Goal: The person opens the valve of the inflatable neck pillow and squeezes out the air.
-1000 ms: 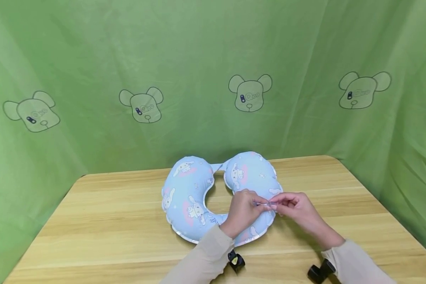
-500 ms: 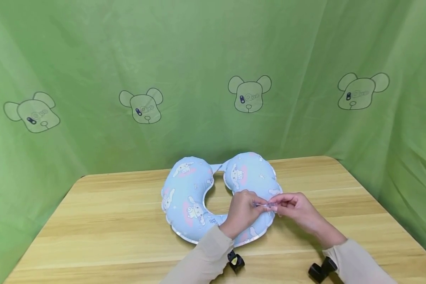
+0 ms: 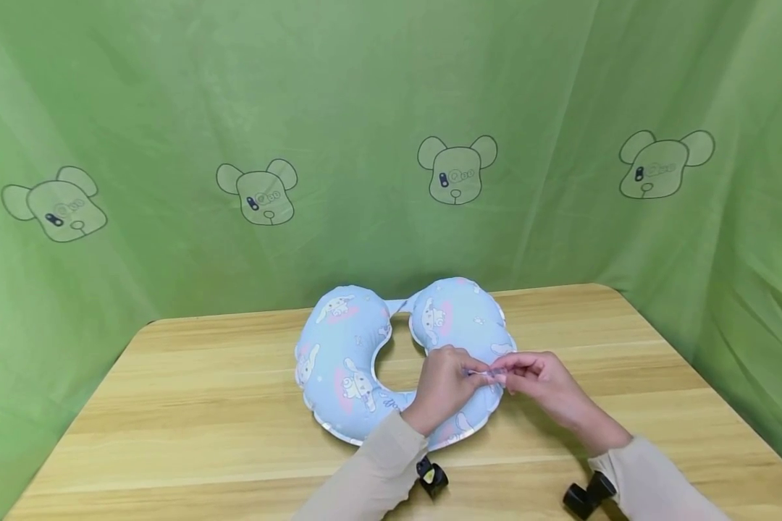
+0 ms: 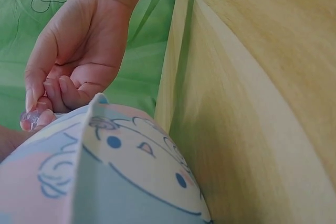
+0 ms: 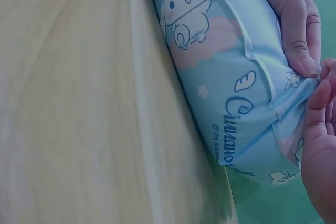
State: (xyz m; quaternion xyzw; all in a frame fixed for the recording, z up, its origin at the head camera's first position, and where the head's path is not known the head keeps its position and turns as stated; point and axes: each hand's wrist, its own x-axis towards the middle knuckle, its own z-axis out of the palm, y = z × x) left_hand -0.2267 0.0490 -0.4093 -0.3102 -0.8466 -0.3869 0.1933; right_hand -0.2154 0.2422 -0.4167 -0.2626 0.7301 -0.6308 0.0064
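A puffed-up light-blue U-shaped neck pillow (image 3: pixel 339 362), printed with white long-eared cartoon characters, lies on the table with its two ends toward the back. At its right side my left hand (image 3: pixel 446 383) pinches the small clear plastic air valve (image 4: pixel 32 119) between thumb and fingertips. My right hand (image 3: pixel 547 383) pinches the same valve from the other side, the fingertips of both hands meeting there. The right wrist view shows the pillow's cover pulled into creases beside the thumb of the left hand (image 5: pixel 299 30). The fingers hide most of the valve.
The pillow rests on a wood-grain table (image 3: pixel 202 405) with rounded back corners. Behind and beside it hangs a green curtain (image 3: pixel 365 87) with bear-head outlines. A pale strap (image 3: pixel 399 306) joins the pillow's two ends. A black wrist camera (image 3: pixel 586 496) sits under the right sleeve.
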